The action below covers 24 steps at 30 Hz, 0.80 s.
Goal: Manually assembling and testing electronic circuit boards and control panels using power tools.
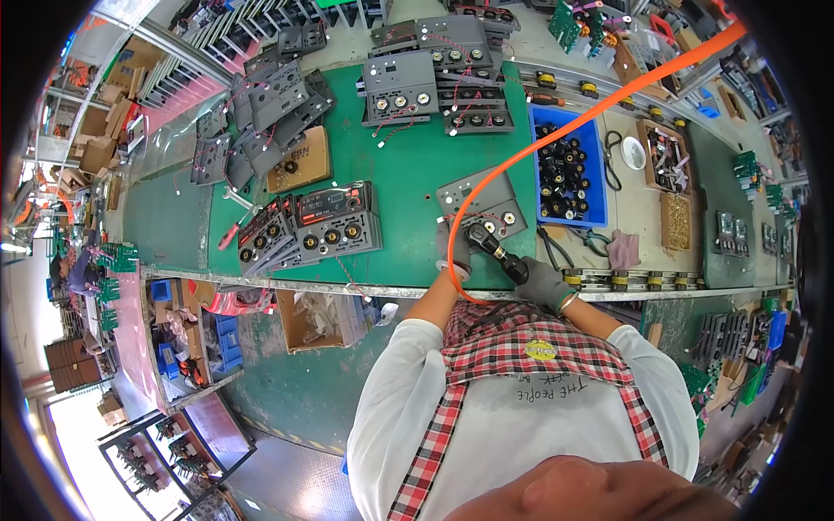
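Note:
A grey panel (486, 198) with round sockets and thin red wires lies near the front edge of the green bench mat. My left hand (458, 247), in a grey glove, holds the panel's near left edge; the orange hose partly covers its fingers. In my gloved right hand (544, 285) is a black ratchet wrench (499, 250), a power tool with an angled head. The fingers are closed round its handle. Its head rests at the panel's near side, by a socket. What lies beneath the head is hidden.
An orange hose (599, 108) arcs across the bench. Right of the panel stands a blue bin (598, 174) of black knobs, with pliers (594, 241) nearby. Stacked panels (400, 82) sit at the back, more at left beside a cardboard box (314, 161) and a wrench (240, 199).

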{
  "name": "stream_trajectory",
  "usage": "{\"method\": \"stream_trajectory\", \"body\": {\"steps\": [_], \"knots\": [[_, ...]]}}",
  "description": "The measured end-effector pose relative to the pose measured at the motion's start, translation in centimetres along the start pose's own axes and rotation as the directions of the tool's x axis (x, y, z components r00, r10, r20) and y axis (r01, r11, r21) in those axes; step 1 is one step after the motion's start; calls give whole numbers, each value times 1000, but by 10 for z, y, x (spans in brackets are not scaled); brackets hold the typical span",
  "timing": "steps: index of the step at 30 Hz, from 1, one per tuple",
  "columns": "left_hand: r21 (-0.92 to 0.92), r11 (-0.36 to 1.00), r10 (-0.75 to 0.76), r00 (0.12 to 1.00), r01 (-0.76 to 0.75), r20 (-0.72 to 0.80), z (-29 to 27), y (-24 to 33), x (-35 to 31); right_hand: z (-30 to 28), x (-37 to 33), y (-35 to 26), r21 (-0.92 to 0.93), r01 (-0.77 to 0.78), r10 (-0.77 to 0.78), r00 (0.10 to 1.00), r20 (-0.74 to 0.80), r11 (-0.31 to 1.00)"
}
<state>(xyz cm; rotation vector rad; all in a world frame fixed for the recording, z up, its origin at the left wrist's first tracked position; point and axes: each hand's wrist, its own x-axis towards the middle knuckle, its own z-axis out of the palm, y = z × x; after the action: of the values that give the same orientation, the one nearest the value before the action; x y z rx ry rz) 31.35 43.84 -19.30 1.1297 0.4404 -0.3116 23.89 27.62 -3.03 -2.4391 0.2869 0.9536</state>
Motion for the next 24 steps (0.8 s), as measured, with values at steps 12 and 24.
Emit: {"method": "stream_trajectory", "body": {"steps": [12, 24], "knots": [[-62, 997, -39, 991, 47, 131, 24, 71, -34, -8, -5, 19, 47, 165, -163, 986, -42, 985], [940, -117, 376, 862, -321, 341, 44, 196, -48, -2, -40, 106, 569, 228, -33, 943, -332, 790]]}}
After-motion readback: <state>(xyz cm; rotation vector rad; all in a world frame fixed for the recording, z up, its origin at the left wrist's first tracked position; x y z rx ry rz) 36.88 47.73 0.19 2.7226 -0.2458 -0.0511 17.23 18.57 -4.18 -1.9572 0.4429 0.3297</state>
